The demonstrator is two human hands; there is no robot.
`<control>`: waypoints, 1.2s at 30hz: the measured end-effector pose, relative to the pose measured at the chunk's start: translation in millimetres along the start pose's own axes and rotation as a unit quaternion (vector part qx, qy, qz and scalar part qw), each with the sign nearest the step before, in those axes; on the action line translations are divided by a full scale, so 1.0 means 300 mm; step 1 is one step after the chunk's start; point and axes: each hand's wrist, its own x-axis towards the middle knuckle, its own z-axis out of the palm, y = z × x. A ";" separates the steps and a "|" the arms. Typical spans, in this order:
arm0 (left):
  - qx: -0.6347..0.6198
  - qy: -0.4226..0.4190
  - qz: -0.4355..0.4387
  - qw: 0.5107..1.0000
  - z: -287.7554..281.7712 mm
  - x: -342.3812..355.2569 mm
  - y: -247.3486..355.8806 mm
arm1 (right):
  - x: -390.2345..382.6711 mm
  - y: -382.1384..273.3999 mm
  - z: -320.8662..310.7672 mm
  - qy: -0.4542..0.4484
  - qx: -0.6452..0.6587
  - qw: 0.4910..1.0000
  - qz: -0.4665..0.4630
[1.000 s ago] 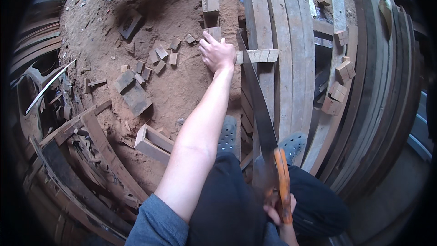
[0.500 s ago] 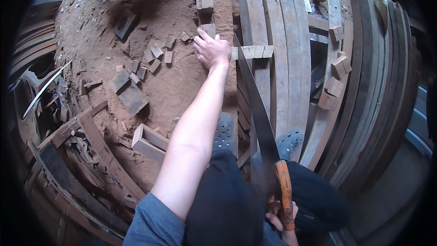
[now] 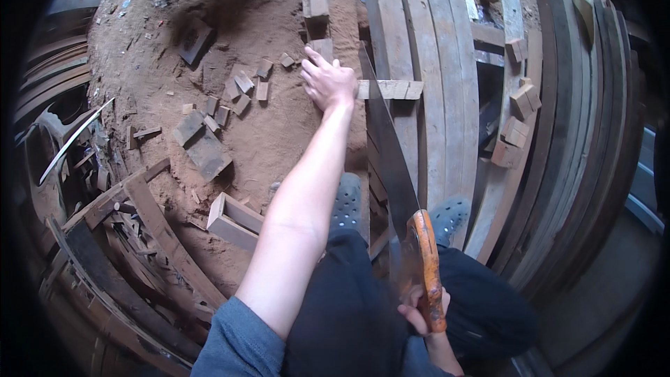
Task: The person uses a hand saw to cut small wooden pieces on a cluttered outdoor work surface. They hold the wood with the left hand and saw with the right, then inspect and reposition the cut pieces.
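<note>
At twelve o'clock my left hand (image 3: 330,86) lay palm down over the left end of a pale wooden stick (image 3: 399,89); I could not tell whether its fingers closed round it; the stick lay at one o'clock, across long planks (image 3: 441,132). At five o'clock my right hand (image 3: 417,315) gripped the orange handle (image 3: 426,255) of a saw (image 3: 389,150); its dark blade crossed the stick; small wooden blocks (image 3: 242,104) lay on the dirt at ten o'clock.
</note>
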 end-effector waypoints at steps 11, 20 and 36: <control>-0.018 0.000 -0.018 1.000 0.005 0.003 0.007 | 0.101 -0.019 -0.126 -0.015 -0.038 0.999 -0.007; 0.004 0.053 0.016 0.998 0.022 0.004 -0.006 | 0.160 -0.234 -0.121 0.034 0.111 0.985 0.131; 0.007 0.057 0.006 0.998 0.037 0.019 -0.004 | 0.561 -0.760 -0.156 -0.007 -0.023 0.992 0.123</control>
